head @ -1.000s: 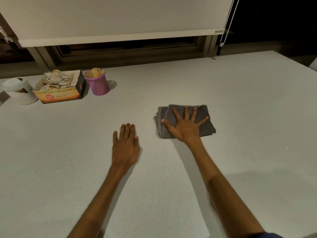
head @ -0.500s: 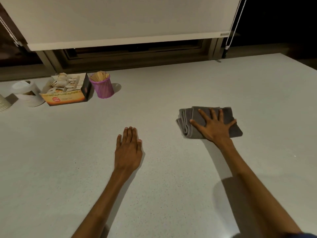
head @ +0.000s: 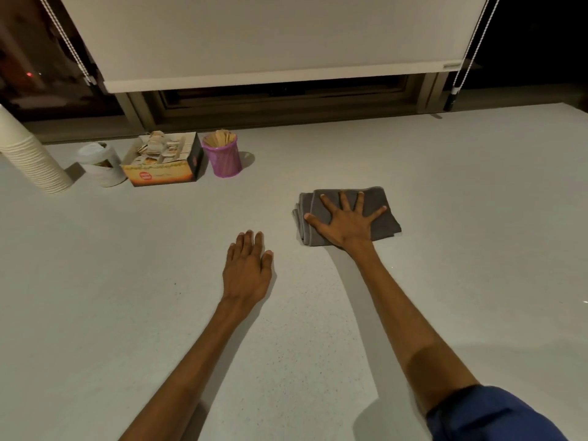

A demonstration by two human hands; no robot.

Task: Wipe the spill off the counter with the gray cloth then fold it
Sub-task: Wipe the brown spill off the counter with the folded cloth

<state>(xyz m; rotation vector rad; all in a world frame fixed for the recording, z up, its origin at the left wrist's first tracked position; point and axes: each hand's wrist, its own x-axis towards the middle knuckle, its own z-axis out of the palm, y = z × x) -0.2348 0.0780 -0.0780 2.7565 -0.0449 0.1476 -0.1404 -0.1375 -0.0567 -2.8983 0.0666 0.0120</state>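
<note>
The gray cloth (head: 386, 222) lies folded in a thick pad on the white speckled counter (head: 127, 313), right of centre. My right hand (head: 345, 222) presses flat on top of it, fingers spread wide, palm down, not gripping. My left hand (head: 246, 272) rests flat on the bare counter a short way left of and nearer than the cloth, fingers together, holding nothing. I cannot make out any spill on the counter.
At the back left stand a purple cup of wooden sticks (head: 222, 157), an open box of sachets (head: 164, 165), a white tub (head: 101, 165) and a stack of paper cups (head: 30, 157). A window with a lowered blind (head: 270, 36) runs behind the counter.
My right hand slid the cloth to the right, then back to the left toward my left hand. The left hand stayed flat in place. The view shifted slightly.
</note>
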